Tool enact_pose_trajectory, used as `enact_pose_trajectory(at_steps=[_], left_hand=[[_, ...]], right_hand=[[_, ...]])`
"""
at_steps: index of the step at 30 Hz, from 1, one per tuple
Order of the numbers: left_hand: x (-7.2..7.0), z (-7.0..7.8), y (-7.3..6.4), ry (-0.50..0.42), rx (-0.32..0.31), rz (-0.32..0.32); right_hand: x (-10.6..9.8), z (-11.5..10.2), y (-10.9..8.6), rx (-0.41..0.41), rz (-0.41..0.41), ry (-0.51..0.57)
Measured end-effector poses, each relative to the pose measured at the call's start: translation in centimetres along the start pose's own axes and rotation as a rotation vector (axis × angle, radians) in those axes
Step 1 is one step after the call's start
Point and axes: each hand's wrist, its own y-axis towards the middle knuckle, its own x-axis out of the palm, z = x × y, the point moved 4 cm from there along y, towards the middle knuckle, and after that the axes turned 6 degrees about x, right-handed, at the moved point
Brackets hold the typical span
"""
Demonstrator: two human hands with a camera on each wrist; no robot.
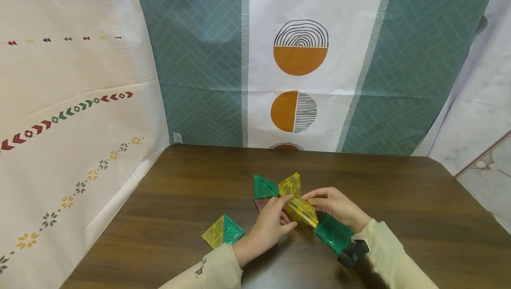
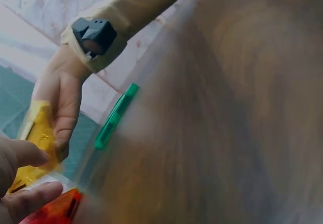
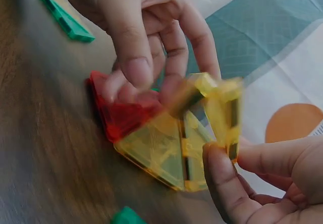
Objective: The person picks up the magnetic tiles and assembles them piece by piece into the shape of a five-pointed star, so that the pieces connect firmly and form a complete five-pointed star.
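Translucent magnetic tiles form a joined cluster on the table: a green triangle (image 1: 264, 188), a red tile (image 3: 126, 114) and several yellow ones. My right hand (image 1: 339, 207) pinches the edge of a raised yellow tile (image 3: 226, 110) between thumb and fingers, tilted up from the cluster. Below it lies another yellow triangular tile (image 3: 159, 146) with its edge against the red tile. My left hand (image 1: 268, 227) bends over the cluster, its lower fingers touching the red tile. Its index finger reaches the yellow tiles, and its thumb stands apart. The fingers partly hide the red tile.
A yellow tile (image 1: 214, 232) and a green tile (image 1: 233, 230) lie side by side left of my left hand. Another green tile (image 1: 333, 234) lies under my right wrist. The brown wooden table (image 1: 191, 178) backs onto a patterned curtain (image 1: 199, 58).
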Motion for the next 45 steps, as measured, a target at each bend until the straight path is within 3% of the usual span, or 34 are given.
enact_pose_trajectory(at_steps=[5, 7, 12, 19, 27, 34, 37, 45], left_hand=[[0.3, 0.1, -0.2, -0.084, -0.03, 0.067], [0.3, 0.2, -0.3, -0.074, -0.033, 0.081], [0.6, 0.5, -0.3, -0.048, 0.008, 0.129], [0.9, 0.9, -0.4, -0.103, 0.059, 0.231], [0.8, 0.9, -0.4, -0.098, 0.082, 0.3], [0.8, 0.6, -0.5, -0.1, 0.03, 0.301], [0.7, 0.7, -0.5, -0.009, 0.031, 0.292], [0.7, 0.8, -0.3, 0.418, 0.033, 0.201]], right_hand=[[0.5, 0.1, 0.4, 0.032, -0.009, 0.058], [0.7, 0.2, 0.4, 0.045, -0.01, 0.087], [1.7, 0.3, 0.5, 0.045, -0.021, 0.209], [3.2, 0.4, 0.4, 0.046, 0.002, 0.365], [3.6, -0.2, 0.3, 0.042, 0.026, 0.379], [2.6, -0.4, 0.1, 0.027, 0.087, 0.254], [1.9, -0.4, 0.1, 0.027, 0.105, 0.191], [0.6, 0.1, 0.8, 0.065, 0.098, 0.061]])
